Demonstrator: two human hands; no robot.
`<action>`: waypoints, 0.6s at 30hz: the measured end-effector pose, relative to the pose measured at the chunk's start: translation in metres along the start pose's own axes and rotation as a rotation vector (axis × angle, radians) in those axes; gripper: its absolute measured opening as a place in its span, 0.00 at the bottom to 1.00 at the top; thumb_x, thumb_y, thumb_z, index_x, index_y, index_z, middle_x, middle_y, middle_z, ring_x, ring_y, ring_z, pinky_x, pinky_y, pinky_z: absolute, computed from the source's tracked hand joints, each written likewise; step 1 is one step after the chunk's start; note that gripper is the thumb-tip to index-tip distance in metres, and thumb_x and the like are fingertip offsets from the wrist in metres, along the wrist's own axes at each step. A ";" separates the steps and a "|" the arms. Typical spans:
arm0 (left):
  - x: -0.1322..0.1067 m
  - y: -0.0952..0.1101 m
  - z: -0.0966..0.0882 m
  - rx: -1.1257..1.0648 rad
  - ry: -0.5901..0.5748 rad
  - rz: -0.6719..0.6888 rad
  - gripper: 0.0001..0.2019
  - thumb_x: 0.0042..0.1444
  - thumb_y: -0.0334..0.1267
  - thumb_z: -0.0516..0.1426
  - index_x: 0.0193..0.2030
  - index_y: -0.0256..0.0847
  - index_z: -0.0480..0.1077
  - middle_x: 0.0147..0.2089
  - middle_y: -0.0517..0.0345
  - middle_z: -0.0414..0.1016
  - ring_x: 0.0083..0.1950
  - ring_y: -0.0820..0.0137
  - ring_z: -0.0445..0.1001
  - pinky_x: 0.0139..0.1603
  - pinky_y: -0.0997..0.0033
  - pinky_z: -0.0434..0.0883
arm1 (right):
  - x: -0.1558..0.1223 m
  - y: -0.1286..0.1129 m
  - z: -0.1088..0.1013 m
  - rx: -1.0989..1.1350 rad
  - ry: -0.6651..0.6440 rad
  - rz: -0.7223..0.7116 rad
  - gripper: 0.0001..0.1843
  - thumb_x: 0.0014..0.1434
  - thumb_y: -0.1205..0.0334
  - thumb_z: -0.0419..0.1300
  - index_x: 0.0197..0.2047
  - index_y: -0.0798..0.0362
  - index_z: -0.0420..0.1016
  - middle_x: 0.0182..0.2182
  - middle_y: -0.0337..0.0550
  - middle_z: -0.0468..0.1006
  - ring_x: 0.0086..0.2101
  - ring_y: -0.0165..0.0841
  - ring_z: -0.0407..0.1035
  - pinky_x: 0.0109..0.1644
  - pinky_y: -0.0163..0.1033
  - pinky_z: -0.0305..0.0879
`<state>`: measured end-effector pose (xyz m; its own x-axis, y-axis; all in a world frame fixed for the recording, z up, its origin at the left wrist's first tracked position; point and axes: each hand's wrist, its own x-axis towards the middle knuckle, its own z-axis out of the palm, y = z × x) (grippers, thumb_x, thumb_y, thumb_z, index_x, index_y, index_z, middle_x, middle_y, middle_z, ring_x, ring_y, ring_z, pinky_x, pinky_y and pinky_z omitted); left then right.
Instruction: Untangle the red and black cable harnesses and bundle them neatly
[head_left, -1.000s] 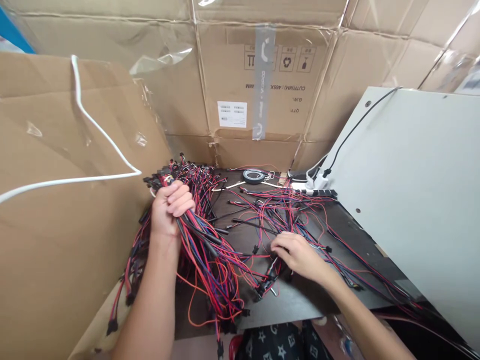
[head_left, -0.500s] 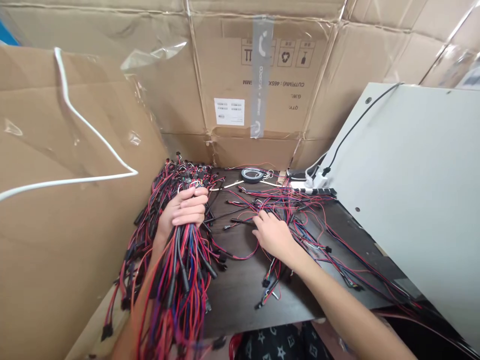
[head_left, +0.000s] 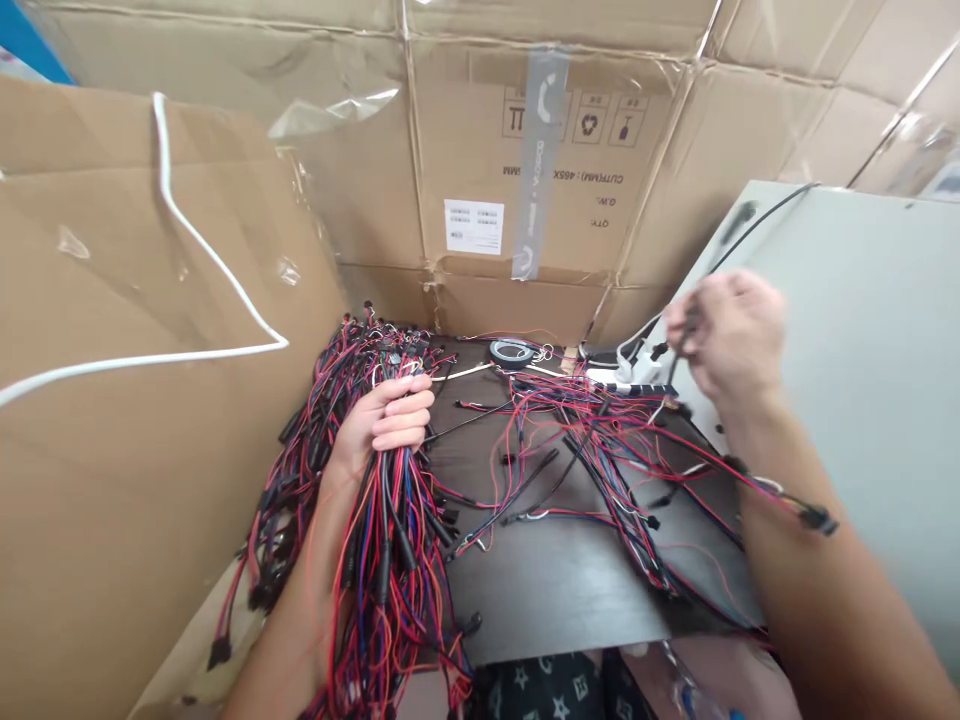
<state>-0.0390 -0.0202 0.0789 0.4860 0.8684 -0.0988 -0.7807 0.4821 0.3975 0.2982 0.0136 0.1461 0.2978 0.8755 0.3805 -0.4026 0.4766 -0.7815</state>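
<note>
A thick bundle of red, black and blue wire harnesses [head_left: 397,570] hangs from my left hand [head_left: 401,415], whose fingers are wrapped round it; the lower ends droop past the table's front edge. My right hand [head_left: 739,335] is raised at the right, blurred, closed on a dark wire harness [head_left: 679,350]. Beneath it, loose wire harnesses [head_left: 615,500] with black connectors lie tangled on the dark table [head_left: 540,600]. Behind my left hand, a big heap of similar harnesses [head_left: 322,430] rests against the cardboard.
At the back lies a roll of black tape [head_left: 511,353]. A white power strip [head_left: 611,377] with plugs stands at the back right. Cardboard [head_left: 150,450] walls the left, a taped carton [head_left: 465,150] the back, and a pale panel [head_left: 847,350] the right.
My right hand has risen from the loose wires and moved right, lifting a harness; the tangle on the table has shifted. My left hand still grips its bundle.
</note>
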 end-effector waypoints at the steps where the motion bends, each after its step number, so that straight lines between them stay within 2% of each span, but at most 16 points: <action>1: 0.000 0.000 0.000 -0.007 0.003 0.002 0.15 0.65 0.30 0.37 0.29 0.39 0.56 0.15 0.66 0.56 0.09 0.80 0.61 0.05 0.90 0.49 | 0.005 -0.008 -0.005 0.334 -0.009 0.086 0.14 0.58 0.74 0.55 0.23 0.54 0.59 0.14 0.30 0.58 0.12 0.18 0.46 0.12 0.24 0.37; 3: -0.001 0.001 -0.001 -0.023 0.008 0.007 0.15 0.66 0.30 0.37 0.30 0.39 0.56 0.15 0.67 0.55 0.09 0.81 0.60 0.05 0.90 0.49 | 0.015 -0.021 -0.016 1.084 -0.127 0.251 0.17 0.58 0.75 0.54 0.20 0.53 0.56 0.16 0.30 0.55 0.13 0.18 0.41 0.12 0.24 0.32; 4: -0.001 0.002 -0.001 -0.030 0.010 0.009 0.15 0.66 0.31 0.36 0.30 0.39 0.56 0.15 0.67 0.55 0.09 0.81 0.60 0.05 0.90 0.49 | 0.019 -0.025 -0.020 1.234 -0.181 0.297 0.18 0.59 0.76 0.53 0.20 0.53 0.55 0.16 0.31 0.55 0.13 0.18 0.41 0.12 0.23 0.32; 5: -0.001 0.002 -0.002 -0.036 0.012 0.010 0.15 0.66 0.31 0.36 0.30 0.39 0.56 0.15 0.67 0.54 0.09 0.81 0.59 0.05 0.90 0.49 | 0.024 -0.024 -0.023 1.242 -0.203 0.318 0.19 0.58 0.77 0.53 0.19 0.53 0.55 0.16 0.31 0.56 0.13 0.18 0.42 0.12 0.23 0.33; 8: 0.000 0.001 -0.001 -0.041 0.018 0.011 0.14 0.66 0.31 0.37 0.30 0.39 0.55 0.15 0.68 0.53 0.09 0.82 0.57 0.05 0.89 0.49 | 0.036 -0.008 -0.018 0.589 -0.036 0.259 0.19 0.56 0.82 0.53 0.19 0.54 0.57 0.14 0.30 0.56 0.14 0.19 0.46 0.13 0.24 0.40; 10: 0.001 0.001 -0.001 -0.040 0.031 0.009 0.14 0.66 0.30 0.37 0.30 0.39 0.56 0.15 0.68 0.52 0.09 0.82 0.57 0.05 0.89 0.48 | 0.044 0.001 -0.006 0.179 -0.004 0.277 0.17 0.51 0.86 0.55 0.22 0.56 0.62 0.14 0.30 0.60 0.15 0.19 0.49 0.17 0.26 0.45; 11: 0.001 0.000 -0.001 -0.039 0.039 0.005 0.14 0.66 0.30 0.38 0.30 0.39 0.56 0.15 0.69 0.51 0.09 0.82 0.56 0.05 0.89 0.48 | 0.048 0.001 0.001 -0.039 0.015 0.201 0.15 0.51 0.86 0.55 0.23 0.57 0.64 0.15 0.31 0.63 0.16 0.19 0.51 0.19 0.27 0.47; 13: 0.002 0.000 -0.001 -0.042 0.059 0.000 0.14 0.65 0.30 0.39 0.29 0.39 0.56 0.15 0.69 0.51 0.09 0.82 0.56 0.05 0.89 0.48 | 0.059 -0.012 0.016 -0.396 0.115 -0.140 0.14 0.56 0.82 0.53 0.24 0.56 0.64 0.16 0.33 0.65 0.16 0.20 0.53 0.21 0.29 0.48; 14: 0.003 0.001 -0.002 -0.047 0.068 0.002 0.13 0.65 0.30 0.40 0.29 0.39 0.56 0.15 0.69 0.51 0.09 0.82 0.55 0.05 0.89 0.49 | 0.064 -0.022 0.023 -0.470 0.202 -0.368 0.16 0.60 0.79 0.49 0.23 0.55 0.61 0.16 0.32 0.64 0.15 0.20 0.53 0.20 0.29 0.47; 15: 0.003 0.001 -0.002 -0.053 0.075 0.007 0.13 0.66 0.30 0.40 0.29 0.39 0.56 0.15 0.70 0.50 0.09 0.82 0.55 0.05 0.89 0.49 | 0.068 -0.032 0.029 -0.451 0.258 -0.513 0.19 0.62 0.77 0.45 0.21 0.53 0.57 0.16 0.32 0.63 0.14 0.19 0.53 0.19 0.29 0.46; 16: 0.003 0.002 -0.002 -0.058 0.081 0.013 0.13 0.66 0.30 0.41 0.29 0.39 0.56 0.15 0.70 0.50 0.09 0.82 0.55 0.06 0.89 0.49 | 0.072 -0.040 0.035 -0.437 0.268 -0.581 0.20 0.63 0.76 0.43 0.21 0.52 0.55 0.15 0.31 0.62 0.14 0.19 0.54 0.19 0.29 0.46; 17: 0.003 0.002 -0.002 -0.064 0.086 0.020 0.13 0.66 0.30 0.41 0.29 0.39 0.56 0.15 0.70 0.50 0.09 0.83 0.56 0.06 0.89 0.50 | 0.074 -0.046 0.039 -0.450 0.235 -0.590 0.20 0.62 0.76 0.44 0.20 0.52 0.55 0.15 0.31 0.62 0.13 0.19 0.54 0.18 0.28 0.46; 18: 0.003 0.003 -0.002 -0.069 0.093 0.027 0.13 0.66 0.30 0.41 0.29 0.39 0.56 0.15 0.70 0.50 0.09 0.83 0.56 0.06 0.89 0.50 | 0.076 -0.047 0.041 -0.508 0.150 -0.541 0.18 0.60 0.76 0.48 0.21 0.53 0.57 0.15 0.32 0.64 0.13 0.19 0.56 0.17 0.28 0.47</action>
<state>-0.0405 -0.0165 0.0778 0.4288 0.8865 -0.1742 -0.8195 0.4628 0.3380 0.3043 0.0606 0.2320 0.4694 0.4927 0.7328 0.2707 0.7096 -0.6505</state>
